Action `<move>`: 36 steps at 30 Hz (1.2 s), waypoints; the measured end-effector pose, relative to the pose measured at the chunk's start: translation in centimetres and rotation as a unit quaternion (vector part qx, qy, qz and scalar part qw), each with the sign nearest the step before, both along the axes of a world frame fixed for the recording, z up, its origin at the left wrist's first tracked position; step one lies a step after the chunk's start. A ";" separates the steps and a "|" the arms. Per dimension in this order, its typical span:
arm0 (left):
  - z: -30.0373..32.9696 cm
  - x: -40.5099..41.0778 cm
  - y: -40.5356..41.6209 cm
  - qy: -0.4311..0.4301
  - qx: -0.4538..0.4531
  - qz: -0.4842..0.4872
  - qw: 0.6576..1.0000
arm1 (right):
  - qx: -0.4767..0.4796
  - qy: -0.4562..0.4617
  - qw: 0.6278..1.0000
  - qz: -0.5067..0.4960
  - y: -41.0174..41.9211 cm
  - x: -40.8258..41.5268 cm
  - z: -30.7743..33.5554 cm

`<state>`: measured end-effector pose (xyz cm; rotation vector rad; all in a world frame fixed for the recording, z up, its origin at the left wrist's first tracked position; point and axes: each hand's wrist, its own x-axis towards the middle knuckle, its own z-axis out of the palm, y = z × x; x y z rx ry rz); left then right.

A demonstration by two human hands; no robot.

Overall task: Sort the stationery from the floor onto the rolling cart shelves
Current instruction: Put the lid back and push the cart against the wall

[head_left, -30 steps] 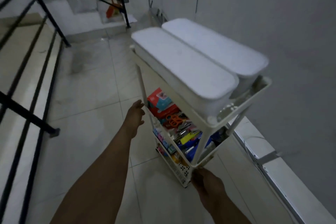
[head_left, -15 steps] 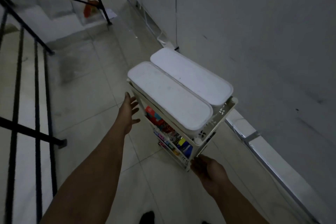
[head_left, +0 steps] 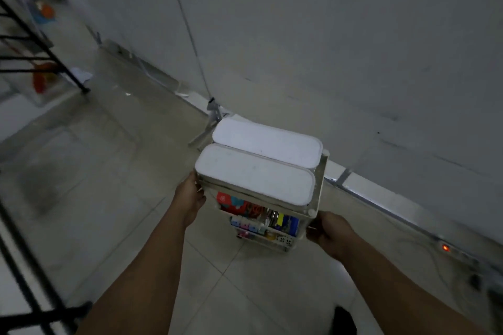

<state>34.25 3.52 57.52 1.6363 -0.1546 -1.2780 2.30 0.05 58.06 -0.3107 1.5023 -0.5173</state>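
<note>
Rolling cart (head_left: 317,193) near the wall (head_left: 353,49), standing on the tiled floor (head_left: 109,171), gripped at both near corners. Left hand (head_left: 190,194) on the cart's near-left corner post, thumb side against the frame; fingers hidden behind the post, so whether curled round it cannot be told for sure, though probably wrapped. Right hand (head_left: 325,228) clasped on the near-right post just below the top tier, fingers curled round it. Held at opposite corners, likely to steer or steady the whole frame rather than to load it.

Two white lidded boxes (head_left: 258,168) side by side filling the top shelf, lids on. Below, stationery (head_left: 261,216) packed into the middle shelf: a red packet, orange-handled scissors, yellow and blue items, small coloured pieces along the front edge. Lowest shelf only partly visible. No loose stationery visible on the floor around the cart, so sorting apparently finished or nearly so; this step looks like positioning the cart against the wall.

Black railing (head_left: 40,43) far left, well apart. Power strip (head_left: 446,247) with a red light by the skirting on the right: a cable hazard for the wheels.
</note>
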 end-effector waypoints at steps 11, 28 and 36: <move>-3.3 2.7 -2.0 0.077 0.044 -0.072 0.994 | 0.021 0.025 0.996 -0.079 0.0 1.5 -2.6; -13.0 5.6 -3.0 0.083 0.060 -0.222 0.970 | -0.029 0.032 0.979 -0.200 1.7 4.4 -9.4; -17.2 7.7 -2.8 -0.040 0.123 -0.282 0.951 | -0.070 0.156 0.974 -0.151 3.7 5.0 -14.1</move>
